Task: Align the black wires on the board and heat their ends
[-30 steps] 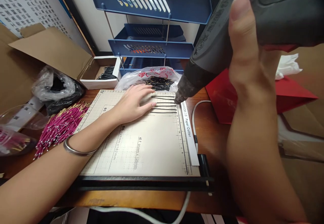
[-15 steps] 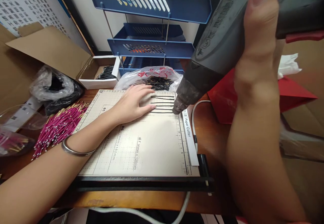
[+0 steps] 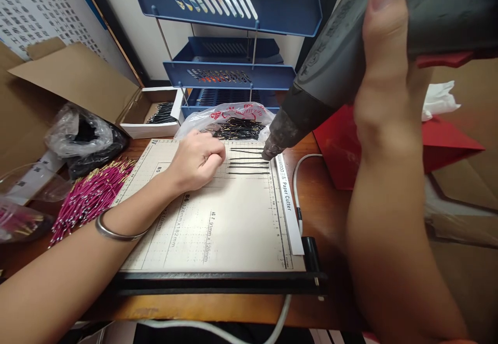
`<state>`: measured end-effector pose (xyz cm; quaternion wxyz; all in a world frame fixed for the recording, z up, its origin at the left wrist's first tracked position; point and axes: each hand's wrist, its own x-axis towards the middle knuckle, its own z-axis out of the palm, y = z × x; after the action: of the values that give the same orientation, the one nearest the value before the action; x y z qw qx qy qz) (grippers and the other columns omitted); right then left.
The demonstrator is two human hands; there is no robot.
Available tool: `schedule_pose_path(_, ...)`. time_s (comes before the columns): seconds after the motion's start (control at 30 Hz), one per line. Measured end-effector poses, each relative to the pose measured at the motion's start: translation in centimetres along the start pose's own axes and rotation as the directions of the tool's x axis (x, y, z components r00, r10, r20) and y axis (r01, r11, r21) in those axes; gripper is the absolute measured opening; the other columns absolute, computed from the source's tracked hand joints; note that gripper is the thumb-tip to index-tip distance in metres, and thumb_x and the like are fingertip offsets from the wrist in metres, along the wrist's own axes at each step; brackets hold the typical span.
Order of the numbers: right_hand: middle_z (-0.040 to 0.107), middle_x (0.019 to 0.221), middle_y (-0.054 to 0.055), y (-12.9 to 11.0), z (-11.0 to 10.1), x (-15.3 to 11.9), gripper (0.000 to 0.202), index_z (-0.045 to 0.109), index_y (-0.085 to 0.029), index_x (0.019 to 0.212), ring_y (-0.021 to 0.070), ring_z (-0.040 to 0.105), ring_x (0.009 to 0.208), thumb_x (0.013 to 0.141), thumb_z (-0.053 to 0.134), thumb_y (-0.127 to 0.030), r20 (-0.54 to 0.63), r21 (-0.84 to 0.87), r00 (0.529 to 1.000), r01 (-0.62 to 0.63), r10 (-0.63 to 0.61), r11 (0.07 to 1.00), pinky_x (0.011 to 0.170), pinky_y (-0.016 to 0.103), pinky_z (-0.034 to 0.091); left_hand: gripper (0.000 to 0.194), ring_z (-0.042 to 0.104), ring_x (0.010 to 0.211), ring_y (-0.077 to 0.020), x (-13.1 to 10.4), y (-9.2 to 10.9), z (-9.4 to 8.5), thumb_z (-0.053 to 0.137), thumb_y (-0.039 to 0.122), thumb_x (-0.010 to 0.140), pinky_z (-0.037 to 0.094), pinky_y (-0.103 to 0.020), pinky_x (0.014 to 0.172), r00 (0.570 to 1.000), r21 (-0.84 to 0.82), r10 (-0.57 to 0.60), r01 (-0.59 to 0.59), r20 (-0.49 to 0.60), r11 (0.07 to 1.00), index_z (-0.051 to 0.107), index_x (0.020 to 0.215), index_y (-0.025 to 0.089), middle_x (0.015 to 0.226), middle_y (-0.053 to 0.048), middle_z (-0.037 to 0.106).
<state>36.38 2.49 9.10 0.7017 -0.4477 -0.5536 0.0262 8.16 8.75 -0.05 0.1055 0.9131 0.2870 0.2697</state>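
Observation:
Several thin black wires (image 3: 249, 166) lie side by side on the cream paper cutter board (image 3: 237, 219), near its top right. My left hand (image 3: 200, 160) rests on the board just left of them, fingers curled in; whether it holds anything is hidden. A dark heat gun (image 3: 322, 90) is gripped in my right hand (image 3: 385, 69), thumb along its top. The gun's nozzle points down and left, over the right ends of the upper wires.
Magenta wires (image 3: 93, 193) are piled left of the board. Behind it are a bag of black wires (image 3: 241, 127), a white box (image 3: 148, 129) and a blue rack (image 3: 229, 74). A red box (image 3: 338, 157) and a white cable (image 3: 296, 183) are at the right.
My left hand has drawn back left from the wires and its fingers have curled in. The heat gun's nozzle has moved slightly up and left, toward the upper wires.

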Motion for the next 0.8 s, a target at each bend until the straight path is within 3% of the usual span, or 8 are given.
schedule_pose_path(0.1, 0.070, 0.148, -0.008, 0.3, 0.1, 0.0, 0.057, 0.068, -0.019, 0.137, 0.0107, 0.040, 0.164, 0.090, 0.079, -0.049, -0.007, 0.051, 1.000, -0.014, 0.015, 0.999, 0.137, 0.017, 0.030, 0.033, 0.068, 0.099, -0.0281, 0.2, 0.2, 0.6, 0.051, 0.044, 0.097, 0.051, -0.048, 0.097, 0.995, 0.000, -0.093, 0.093, -0.035, 0.996, 0.076, 0.099, 0.023, 0.104, -0.007, 0.080)
schedule_pose_path(0.23, 0.074, 0.140, -0.006, 0.5, 0.2, -0.1, 0.052, 0.070, -0.015, 0.134, 0.0133, 0.048, 0.160, 0.090, 0.079, -0.041, -0.020, 0.057, 0.999, 0.036, -0.035, 0.998, 0.138, 0.021, 0.033, 0.058, 0.056, 0.140, -0.0368, 0.1, -0.3, 1.4, 0.062, 0.058, 0.097, 0.041, -0.057, 0.123, 0.987, 0.027, -0.157, 0.157, 0.026, 0.987, 0.065, 0.142, 0.021, 0.149, -0.013, 0.068)
schedule_pose_path(0.43, 0.078, 0.127, -0.014, 0.2, 0.7, 0.0, 0.040, 0.075, -0.022, 0.123, 0.0108, 0.051, 0.156, 0.089, 0.076, -0.043, -0.077, 0.143, 0.996, 0.048, -0.037, 0.988, 0.134, 0.018, 0.037, 0.058, 0.050, 0.149, -0.0370, 0.1, -0.9, 1.8, 0.062, 0.057, 0.100, 0.037, -0.059, 0.128, 0.986, 0.041, -0.158, 0.156, 0.045, 0.987, 0.063, 0.145, 0.021, 0.156, -0.014, 0.063)
schedule_pose_path(0.6, 0.076, 0.135, -0.007, -0.1, 0.5, -0.1, 0.056, 0.071, -0.012, 0.133, 0.0130, 0.061, 0.147, 0.085, 0.079, -0.039, -0.021, 0.066, 1.000, 0.023, -0.022, 0.998, 0.133, 0.018, 0.038, 0.060, 0.049, 0.151, -0.0382, 0.2, -1.2, 1.7, 0.063, 0.058, 0.098, 0.036, -0.060, 0.129, 0.981, 0.038, -0.177, 0.175, 0.084, 0.984, 0.064, 0.145, 0.019, 0.157, -0.016, 0.062)
schedule_pose_path(0.8, 0.080, 0.118, -0.013, -0.3, 0.4, 0.0, 0.034, 0.077, -0.022, 0.117, 0.0107, 0.066, 0.141, 0.087, 0.077, -0.038, -0.067, 0.084, 0.996, 0.063, -0.058, 0.994, 0.128, 0.018, 0.043, 0.060, 0.048, 0.152, -0.0382, 0.1, -1.4, 1.7, 0.065, 0.059, 0.097, 0.035, -0.061, 0.129, 0.978, 0.015, -0.176, 0.175, 0.108, 0.984, 0.065, 0.143, 0.021, 0.157, -0.015, 0.062)
